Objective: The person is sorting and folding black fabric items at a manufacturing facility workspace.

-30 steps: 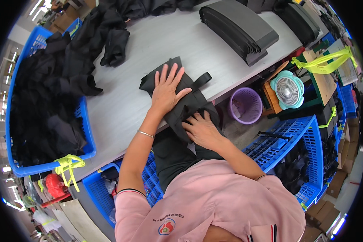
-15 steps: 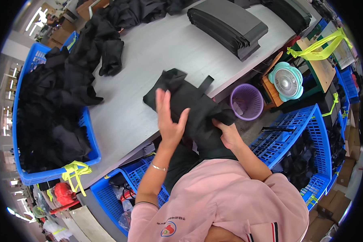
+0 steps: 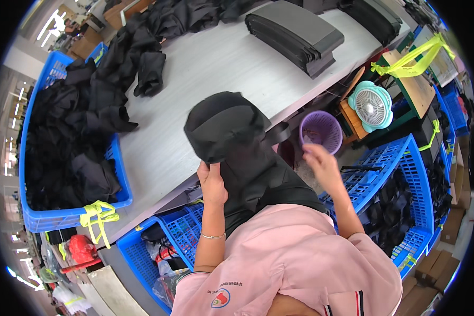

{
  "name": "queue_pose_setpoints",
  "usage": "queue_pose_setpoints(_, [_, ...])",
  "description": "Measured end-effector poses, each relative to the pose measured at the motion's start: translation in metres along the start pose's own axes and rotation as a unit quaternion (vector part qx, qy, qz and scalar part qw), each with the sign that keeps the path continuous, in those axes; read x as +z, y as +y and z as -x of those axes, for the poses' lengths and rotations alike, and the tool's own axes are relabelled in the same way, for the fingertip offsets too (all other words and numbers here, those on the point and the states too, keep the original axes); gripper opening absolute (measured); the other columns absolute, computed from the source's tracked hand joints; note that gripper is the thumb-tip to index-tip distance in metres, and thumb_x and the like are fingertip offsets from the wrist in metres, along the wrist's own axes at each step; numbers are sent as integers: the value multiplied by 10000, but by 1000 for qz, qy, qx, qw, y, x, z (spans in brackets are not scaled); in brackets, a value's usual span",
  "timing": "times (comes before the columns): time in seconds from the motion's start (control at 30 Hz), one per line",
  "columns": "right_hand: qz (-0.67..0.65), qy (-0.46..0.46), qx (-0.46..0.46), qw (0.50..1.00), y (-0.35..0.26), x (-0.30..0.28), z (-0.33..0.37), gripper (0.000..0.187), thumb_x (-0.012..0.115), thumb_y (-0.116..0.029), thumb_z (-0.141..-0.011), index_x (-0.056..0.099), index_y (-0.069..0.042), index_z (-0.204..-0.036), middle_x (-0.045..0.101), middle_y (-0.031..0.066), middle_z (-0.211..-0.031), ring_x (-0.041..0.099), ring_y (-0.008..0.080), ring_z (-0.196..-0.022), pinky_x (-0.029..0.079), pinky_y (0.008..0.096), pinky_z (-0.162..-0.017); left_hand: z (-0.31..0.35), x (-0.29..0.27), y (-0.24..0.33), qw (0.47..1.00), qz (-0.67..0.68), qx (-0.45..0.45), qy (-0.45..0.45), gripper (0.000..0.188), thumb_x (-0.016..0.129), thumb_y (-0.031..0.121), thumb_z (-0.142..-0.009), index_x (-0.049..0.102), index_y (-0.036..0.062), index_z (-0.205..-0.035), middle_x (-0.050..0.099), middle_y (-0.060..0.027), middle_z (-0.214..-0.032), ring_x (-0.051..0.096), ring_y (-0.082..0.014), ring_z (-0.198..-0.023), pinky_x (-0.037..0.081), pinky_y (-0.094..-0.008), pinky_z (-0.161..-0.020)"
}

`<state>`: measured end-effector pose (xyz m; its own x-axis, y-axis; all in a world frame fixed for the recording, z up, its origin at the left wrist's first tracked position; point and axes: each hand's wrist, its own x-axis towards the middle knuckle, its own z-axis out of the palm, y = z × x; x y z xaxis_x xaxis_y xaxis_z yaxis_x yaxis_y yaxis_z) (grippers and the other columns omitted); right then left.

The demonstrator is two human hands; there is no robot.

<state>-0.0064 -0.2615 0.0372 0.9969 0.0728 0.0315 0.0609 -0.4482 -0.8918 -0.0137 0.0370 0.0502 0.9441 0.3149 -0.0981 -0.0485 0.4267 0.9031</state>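
A black fabric piece (image 3: pixel 224 124), shaped like a wide open tube or bag, stands over the table's near edge, its round mouth facing up and away. My left hand (image 3: pixel 213 183) is closed on its near-left rim, thumb on the outside; the other fingertips are partly hidden. A narrow black strap (image 3: pixel 278 132) sticks out from its right side. My right hand (image 3: pixel 324 169) is off the fabric, held in the air to the right with loosely bent fingers apart and nothing seen in them.
Heaped black fabric pieces (image 3: pixel 68 142) fill a blue basket (image 3: pixel 122 197) on the left. A stack of flat black pieces (image 3: pixel 295 34) lies on the grey table (image 3: pixel 168 121). Rightward stand a purple bin (image 3: pixel 332 139), a teal fan (image 3: pixel 370 106) and another blue basket (image 3: pixel 366 187).
The fabric piece has been turned and opened, so its mouth is now round. My left hand has gone from spread to gripping the rim. My right hand has let go and moved right.
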Motion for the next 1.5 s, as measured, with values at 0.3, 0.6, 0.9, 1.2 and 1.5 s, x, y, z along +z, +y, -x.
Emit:
queue_pose_setpoints(0.3, [-347, -208, 92, 910, -56, -12, -20, 280, 659, -12, -878, 678, 56, -1150, 717, 30, -1077, 638, 96, -928, 493, 273, -910, 23, 12, -2, 962, 45, -115, -244, 371, 674, 196, -950, 630, -1, -1262, 672, -78, -1228, 633, -149, -1095, 500, -316, -960])
queue_pose_setpoints(0.6, [-103, 16, -22, 994, -55, -3, 2, 146, 706, -17, -761, 567, 7, -798, 615, 78, -729, 566, 148, -680, 463, 343, -624, 38, 26, -14, 962, 37, -93, -254, 527, 700, 146, -904, 508, -39, -1359, 588, -144, -1326, 584, -261, -1200, 465, -405, -1042])
queue_pose_setpoints(0.9, [-48, 122, -56, 990, -61, -4, 47, 266, 699, -56, -760, 512, -15, -945, 614, 140, -793, 642, 344, -744, 503, 407, -647, 42, 26, -50, 945, -251, -37, -206, 312, 674, -43, -874, 631, -64, -1182, 700, -96, -1088, 652, -170, -947, 534, -323, -873])
queue_pose_setpoints(1.2, [-263, -58, 99, 958, 2, -44, 139, 956, 826, -359, -806, 279, -56, -1530, 407, 177, -1471, 477, 260, -1321, 402, 368, -1101, 66, 78, -26, 994, -13, -48, -92, 384, 661, 159, -956, 561, -2, -1289, 619, -178, -1276, 659, -303, -1075, 558, -426, -945])
queue_pose_setpoints(1.5, [-478, 475, 158, 722, 100, -80, 212, 365, 713, 7, -823, 660, -19, -1183, 700, 73, -1120, 645, 180, -968, 505, 340, -923, 118, 123, -55, 929, -139, -104, -326, 611, 472, 358, -1054, 290, 22, -1530, 420, -226, -1493, 553, -344, -1256, 525, -402, -931])
